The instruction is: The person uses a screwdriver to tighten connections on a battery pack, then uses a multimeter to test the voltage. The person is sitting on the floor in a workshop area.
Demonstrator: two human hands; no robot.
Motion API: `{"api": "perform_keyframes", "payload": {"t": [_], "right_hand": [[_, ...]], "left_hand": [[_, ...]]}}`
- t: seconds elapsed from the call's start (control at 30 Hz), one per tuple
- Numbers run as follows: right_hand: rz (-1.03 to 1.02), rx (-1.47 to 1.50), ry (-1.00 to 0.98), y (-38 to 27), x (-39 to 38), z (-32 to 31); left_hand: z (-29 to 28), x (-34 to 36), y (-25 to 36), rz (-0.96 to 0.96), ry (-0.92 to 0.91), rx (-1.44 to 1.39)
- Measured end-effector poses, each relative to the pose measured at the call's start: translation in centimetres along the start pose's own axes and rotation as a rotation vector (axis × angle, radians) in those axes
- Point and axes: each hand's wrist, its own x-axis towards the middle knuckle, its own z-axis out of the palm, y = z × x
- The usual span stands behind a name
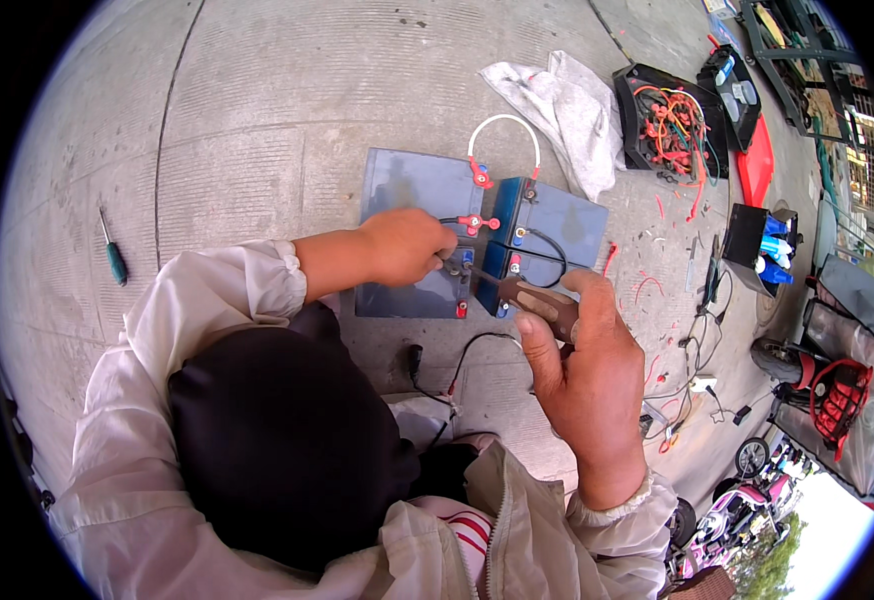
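Note:
Several dark grey batteries (387, 180) sit in two groups on the floor in front of me. My right hand (597, 385) grips a screwdriver (547, 305) by its brown handle, its shaft pointing left toward a battery terminal. At that terminal, the fingers of my left hand (402, 245) are pinched together; whatever they hold is too small or hidden to name. Just beyond the fingertips lies a red-capped cable end (475, 224). A white cable (502, 118) arches between the two groups at the far side, and a short black cable (557, 250) loops over the right one.
A grey cloth (562, 115) lies beyond the batteries, beside an open black case (637, 150) full of coloured wires. At left rests a green-handled screwdriver (115, 262). Scraps and cables litter the right, near a black box (747, 240) with blue bottles. A black cable (472, 345) lies close to me.

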Motion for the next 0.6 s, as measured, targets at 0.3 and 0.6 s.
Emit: {"api": "perform_keyframes", "payload": {"t": [0.3,0.6], "right_hand": [[-0.172,-0.034,0.059,0.1,0.4,-0.1],[-0.232,-0.006,0.043,-0.3,0.5,-0.4]], "left_hand": [[0.3,0.0,-0.2,0.02,0.034,-0.007],[0.4,0.0,-0.3,0.008,0.033,-0.007]]}}
